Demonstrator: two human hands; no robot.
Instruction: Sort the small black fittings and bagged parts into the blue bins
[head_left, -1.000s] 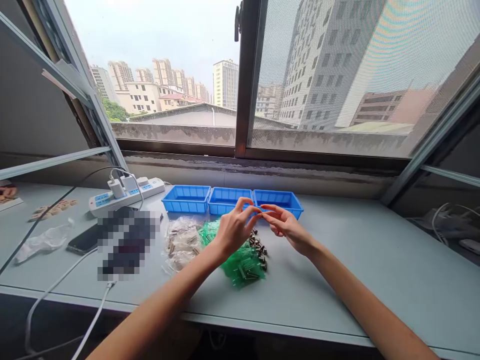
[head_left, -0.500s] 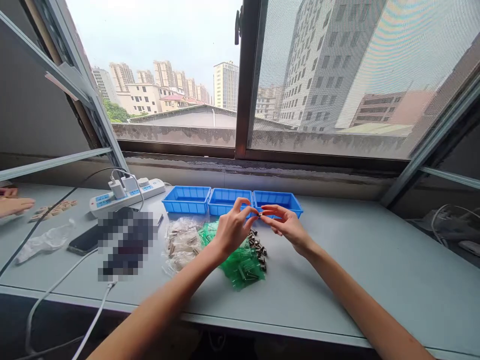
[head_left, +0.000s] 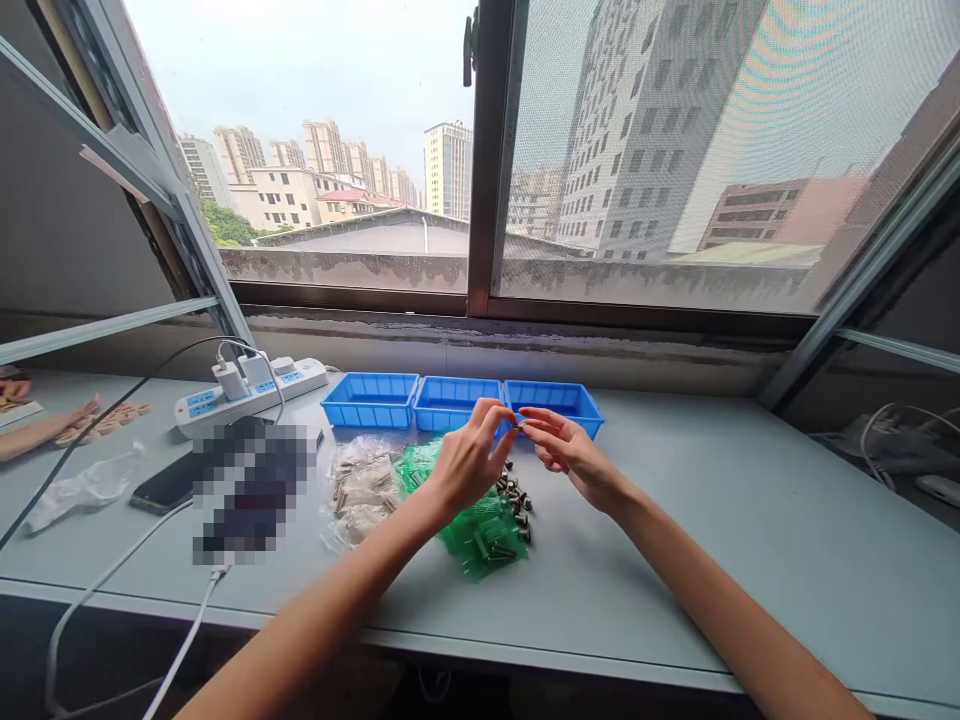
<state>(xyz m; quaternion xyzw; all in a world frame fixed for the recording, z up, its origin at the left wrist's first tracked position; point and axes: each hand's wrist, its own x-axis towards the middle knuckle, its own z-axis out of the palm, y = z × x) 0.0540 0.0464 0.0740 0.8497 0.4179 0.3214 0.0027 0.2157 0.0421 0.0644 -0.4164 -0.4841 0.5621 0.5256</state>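
My left hand (head_left: 466, 458) and my right hand (head_left: 576, 456) meet fingertip to fingertip above the desk, in front of the blue bins. Between them is a small metal piece (head_left: 517, 428), pinched from both sides. Fingers cover most of it, so its exact kind cannot be made out. Beneath my hands lies a loose pile of short metal bolts (head_left: 519, 497). Green plastic bags (head_left: 484, 545) with thin metal parts inside lie partly under my left wrist. To their left are clear bags (head_left: 364, 490) of small metal pins.
Three blue bins stand in a row: left (head_left: 367, 410), middle (head_left: 435, 410), right (head_left: 589, 415). A power strip (head_left: 300, 378), dark phone (head_left: 161, 485) and cables are at left. Another person's hand (head_left: 79, 415) touches small beige pieces (head_left: 120, 420) at far left.
My hands keep the pinch on the small metal piece, with the fingers slightly shifted. At far left, the other person's hand has moved right, onto the beige pieces.
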